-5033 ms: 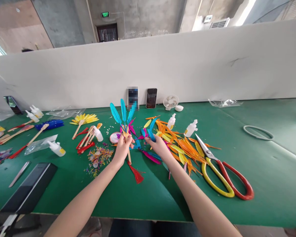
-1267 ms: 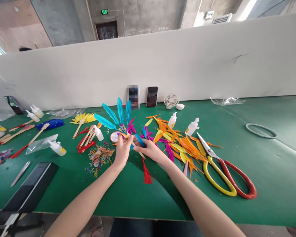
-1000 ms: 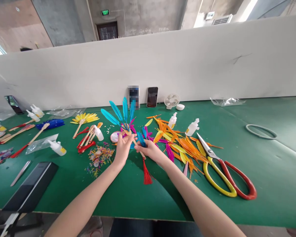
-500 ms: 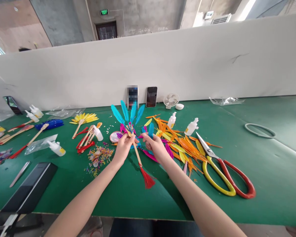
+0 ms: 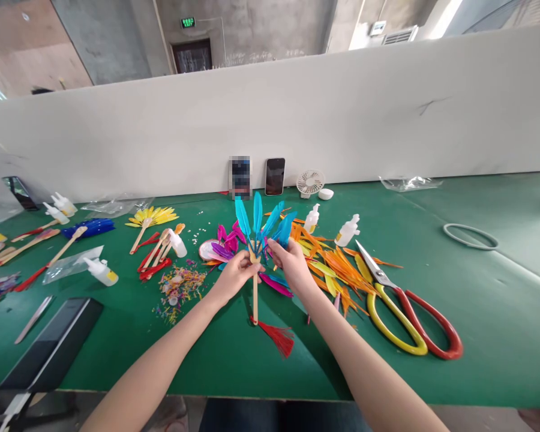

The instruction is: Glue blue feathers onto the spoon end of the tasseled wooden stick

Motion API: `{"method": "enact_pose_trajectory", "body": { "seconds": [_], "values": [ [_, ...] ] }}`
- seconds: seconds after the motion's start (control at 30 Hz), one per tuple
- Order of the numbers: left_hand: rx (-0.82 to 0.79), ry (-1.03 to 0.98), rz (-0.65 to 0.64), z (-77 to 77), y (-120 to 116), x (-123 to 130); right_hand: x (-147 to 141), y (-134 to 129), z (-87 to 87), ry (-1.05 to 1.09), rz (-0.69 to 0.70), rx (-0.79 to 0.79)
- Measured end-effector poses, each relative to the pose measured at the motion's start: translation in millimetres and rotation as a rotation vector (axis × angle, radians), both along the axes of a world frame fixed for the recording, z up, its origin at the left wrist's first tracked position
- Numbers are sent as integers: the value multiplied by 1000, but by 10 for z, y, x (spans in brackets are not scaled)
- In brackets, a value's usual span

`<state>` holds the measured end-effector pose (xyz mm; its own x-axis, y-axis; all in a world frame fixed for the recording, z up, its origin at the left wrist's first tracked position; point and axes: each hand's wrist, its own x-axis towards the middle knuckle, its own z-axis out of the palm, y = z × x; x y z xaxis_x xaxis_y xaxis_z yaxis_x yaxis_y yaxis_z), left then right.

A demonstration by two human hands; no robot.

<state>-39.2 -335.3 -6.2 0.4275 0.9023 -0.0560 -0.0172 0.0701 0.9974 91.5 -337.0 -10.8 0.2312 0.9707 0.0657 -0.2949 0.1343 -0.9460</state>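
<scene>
My left hand (image 5: pixel 237 276) grips a wooden-handled fan (image 5: pixel 255 300) near the top of its stick, held upright over the green table. Bright blue feathers (image 5: pixel 257 217) spread from the fan's head, and a red tassel (image 5: pixel 279 339) hangs at its lower end. Between the fingertips of my right hand (image 5: pixel 292 261) is a blue feather (image 5: pixel 288 227), its base close to the right side of the fan head. The exact contact there is hidden by the fingers. Magenta feathers (image 5: pixel 276 285) lie beneath and around my hands.
Orange and yellow feathers (image 5: pixel 342 270) are piled at right, beside large scissors (image 5: pixel 391 300). Glue bottles (image 5: pixel 348 230) stand behind them. Finished-looking yellow (image 5: pixel 155 216) and blue fans (image 5: pixel 96 227), colourful scraps (image 5: pixel 180 285) and a dark power bank-like block (image 5: pixel 54 342) lie at left.
The fan has moved slightly right and turned clockwise, its stick now nearly vertical. My right hand has brought its blue feather up against the fan's right side.
</scene>
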Motion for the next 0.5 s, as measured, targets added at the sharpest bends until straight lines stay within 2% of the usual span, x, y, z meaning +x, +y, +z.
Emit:
{"method": "enact_pose_trajectory", "body": {
  "seconds": [0.5],
  "values": [
    [33, 19, 75, 17, -10, 1, -25, -11, 21, -21, 41, 5]
  ]
}}
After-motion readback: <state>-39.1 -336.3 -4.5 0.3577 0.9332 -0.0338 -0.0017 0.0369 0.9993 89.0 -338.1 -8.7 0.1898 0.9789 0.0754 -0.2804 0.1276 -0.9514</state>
